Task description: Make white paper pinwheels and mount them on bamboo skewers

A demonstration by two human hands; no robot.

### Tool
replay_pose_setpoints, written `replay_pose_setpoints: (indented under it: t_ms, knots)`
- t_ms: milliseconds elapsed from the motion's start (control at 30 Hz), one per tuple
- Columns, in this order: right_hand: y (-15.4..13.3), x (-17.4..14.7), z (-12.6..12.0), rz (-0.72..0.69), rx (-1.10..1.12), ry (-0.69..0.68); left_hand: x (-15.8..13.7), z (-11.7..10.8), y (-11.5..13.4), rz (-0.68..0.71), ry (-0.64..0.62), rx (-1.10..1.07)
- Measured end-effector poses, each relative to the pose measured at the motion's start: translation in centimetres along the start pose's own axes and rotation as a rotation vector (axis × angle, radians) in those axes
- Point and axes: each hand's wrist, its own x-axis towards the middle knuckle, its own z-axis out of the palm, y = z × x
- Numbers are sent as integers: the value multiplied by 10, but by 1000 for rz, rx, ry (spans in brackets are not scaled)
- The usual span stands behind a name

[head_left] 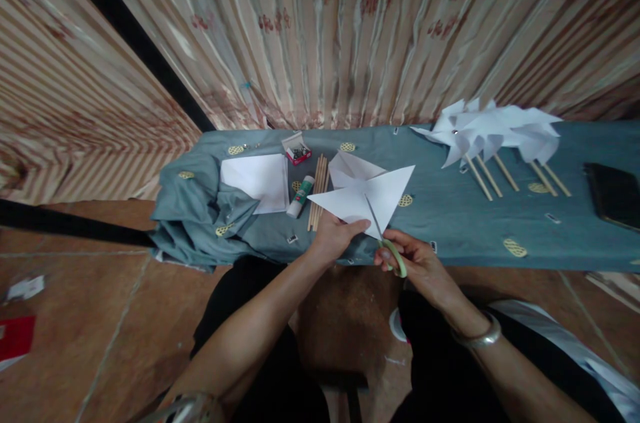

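Note:
A white sheet of paper, slit into flaring triangular flaps, is held over the near edge of the bench. My left hand is closed on its near left side, with the thumb lying on top and the other fingers hidden beneath. Green-handled scissors are in my right hand, whose fingers are wrapped in the handles. Their blades lie along the paper, pointing away from me towards its middle. Just left of the paper are several thin wooden sticks and a green-and-white glue stick.
A stack of white paper lies at the left, partly under bunched cloth. Behind the glue stick stands a small red box of pins. Finished paper pinwheels on sticks lie at the right, near a black phone.

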Motion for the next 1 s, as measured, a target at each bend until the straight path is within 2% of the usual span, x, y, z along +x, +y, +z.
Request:
replay_pose_setpoints:
  t_ms: [367, 700, 1000]
  knots:
    - [2, 1, -1, -46, -37, 8, 1, -2, -2, 17, 12, 24]
    - [-3, -1, 0, 8, -22, -3, -1, 0, 0, -20, 14, -19]
    - [-2, -2, -1, -16, -46, -31, 0, 1, 3, -32, 40, -86]
